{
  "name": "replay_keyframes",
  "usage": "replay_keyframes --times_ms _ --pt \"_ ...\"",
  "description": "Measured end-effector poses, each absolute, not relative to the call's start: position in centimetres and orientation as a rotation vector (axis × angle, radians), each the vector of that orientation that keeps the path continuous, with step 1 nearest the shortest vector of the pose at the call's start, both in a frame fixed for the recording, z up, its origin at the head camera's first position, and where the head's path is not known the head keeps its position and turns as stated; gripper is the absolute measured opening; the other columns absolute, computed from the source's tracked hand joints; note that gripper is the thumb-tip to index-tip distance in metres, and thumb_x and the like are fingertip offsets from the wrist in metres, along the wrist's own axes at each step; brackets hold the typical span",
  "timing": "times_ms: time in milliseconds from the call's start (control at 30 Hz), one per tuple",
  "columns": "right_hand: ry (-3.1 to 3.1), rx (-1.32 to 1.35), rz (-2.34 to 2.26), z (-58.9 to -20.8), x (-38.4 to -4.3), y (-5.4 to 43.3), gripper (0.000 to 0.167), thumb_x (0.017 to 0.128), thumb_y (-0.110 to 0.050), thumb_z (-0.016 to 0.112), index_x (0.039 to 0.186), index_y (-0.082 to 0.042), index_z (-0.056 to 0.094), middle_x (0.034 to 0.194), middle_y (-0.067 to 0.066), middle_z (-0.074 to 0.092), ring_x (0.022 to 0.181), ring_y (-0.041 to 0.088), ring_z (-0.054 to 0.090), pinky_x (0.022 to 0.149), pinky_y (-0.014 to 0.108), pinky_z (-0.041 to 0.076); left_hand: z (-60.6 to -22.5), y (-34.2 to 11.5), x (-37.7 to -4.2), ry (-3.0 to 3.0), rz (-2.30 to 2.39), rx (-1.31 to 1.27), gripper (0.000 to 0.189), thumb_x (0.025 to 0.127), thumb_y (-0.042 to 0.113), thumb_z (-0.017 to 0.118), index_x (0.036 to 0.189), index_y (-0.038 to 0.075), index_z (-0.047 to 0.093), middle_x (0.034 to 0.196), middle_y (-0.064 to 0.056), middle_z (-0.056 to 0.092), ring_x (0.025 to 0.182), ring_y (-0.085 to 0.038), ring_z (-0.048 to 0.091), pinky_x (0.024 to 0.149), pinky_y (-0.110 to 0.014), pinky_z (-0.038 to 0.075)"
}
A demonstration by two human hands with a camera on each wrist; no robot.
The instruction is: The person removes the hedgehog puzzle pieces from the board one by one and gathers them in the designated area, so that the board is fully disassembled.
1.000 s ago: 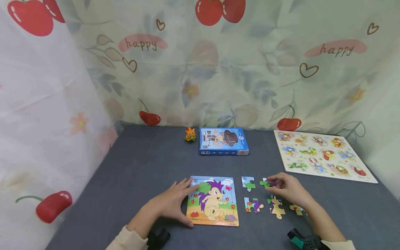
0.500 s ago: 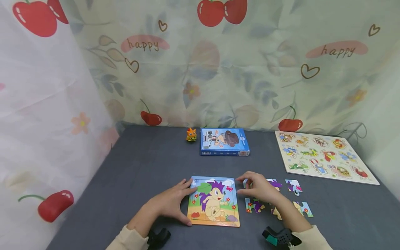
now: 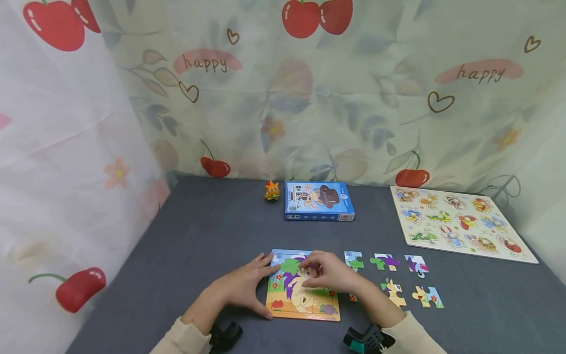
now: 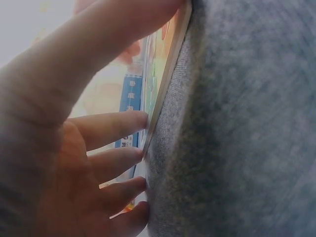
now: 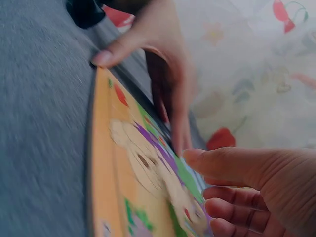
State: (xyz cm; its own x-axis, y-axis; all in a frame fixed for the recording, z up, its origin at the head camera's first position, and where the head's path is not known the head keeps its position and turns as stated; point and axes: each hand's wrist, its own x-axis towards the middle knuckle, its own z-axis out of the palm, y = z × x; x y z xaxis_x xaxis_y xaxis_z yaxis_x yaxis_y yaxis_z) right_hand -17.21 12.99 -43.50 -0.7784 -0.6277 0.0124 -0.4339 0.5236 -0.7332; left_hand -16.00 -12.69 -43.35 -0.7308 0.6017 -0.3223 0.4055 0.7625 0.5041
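Observation:
A square puzzle board [image 3: 305, 314] with a purple-spined hedgehog picture lies flat on the table in the head view. My left hand [image 3: 242, 286] rests along its left side, thumb by the lower-left corner and straight fingers touching the edge, as the left wrist view also shows. Above the board's upper right is my right hand [image 3: 329, 273], covering part of the hedgehog. Its fingers [image 5: 237, 197] are loosely bent in the right wrist view, and nothing shows between them and the thumb. Whether they touch the board I cannot tell.
Several loose jigsaw pieces [image 3: 416, 264] lie in two rows right of the board; my right forearm partly hides one. Farther back stand a small orange figurine [image 3: 271, 191] and a blue box [image 3: 319, 200]. A white board with insect pictures [image 3: 464, 221] lies at the far right.
My right hand has travelled left, from over the loose jigsaw pieces to above the hedgehog board, uncovering most of the pieces. My left hand stays at the board's left edge.

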Motion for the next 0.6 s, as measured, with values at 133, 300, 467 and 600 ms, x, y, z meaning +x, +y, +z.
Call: replay_keyframes --times_ms 133,300,467,600 --pt "2.45 -0.919 -1.104 -43.7 -17.1 11.6 0.035 0.079 -0.021 0.075 0.107 -0.002 0.067 0.087 0.005 0.06 0.063 0.003 0.047 0.056 0.018 0.043 -43.3 -12.8 -16.0 2.484 0.574 0.767 0.101 0.063 0.062 0.076 0.146 0.024 0.032 0.158 -0.004 0.013 0.145 -0.031 0.007 0.109 -0.057 0.025" --pt "2.419 -0.934 -1.095 -43.6 -17.0 10.5 0.034 0.077 -0.018 0.076 0.106 -0.004 0.067 0.086 0.006 0.059 0.06 0.003 0.045 0.054 0.017 0.04 -43.3 -12.9 -15.9 2.482 0.59 0.772 0.1 0.063 0.06 0.076 0.146 0.024 0.033 0.158 -0.004 0.013 0.145 -0.032 0.008 0.109 -0.058 0.025" --pt "2.379 -0.915 -1.115 -43.7 -16.7 9.8 0.034 0.076 -0.017 0.077 0.106 -0.004 0.067 0.086 0.005 0.058 0.059 0.002 0.046 0.054 0.017 0.041 -43.3 -12.9 -15.9 2.472 0.607 0.774 0.099 0.064 0.06 0.076 0.146 0.024 0.033 0.158 -0.003 0.013 0.145 -0.031 0.007 0.108 -0.058 0.026" --pt "2.357 -0.895 -1.139 -44.0 -16.4 9.4 0.032 0.076 -0.016 0.077 0.104 -0.004 0.067 0.086 0.006 0.057 0.059 0.001 0.048 0.054 0.017 0.042 -43.3 -12.9 -15.9 2.465 0.613 0.773 0.099 0.064 0.06 0.075 0.146 0.024 0.033 0.158 -0.003 0.013 0.145 -0.031 0.007 0.109 -0.058 0.025"
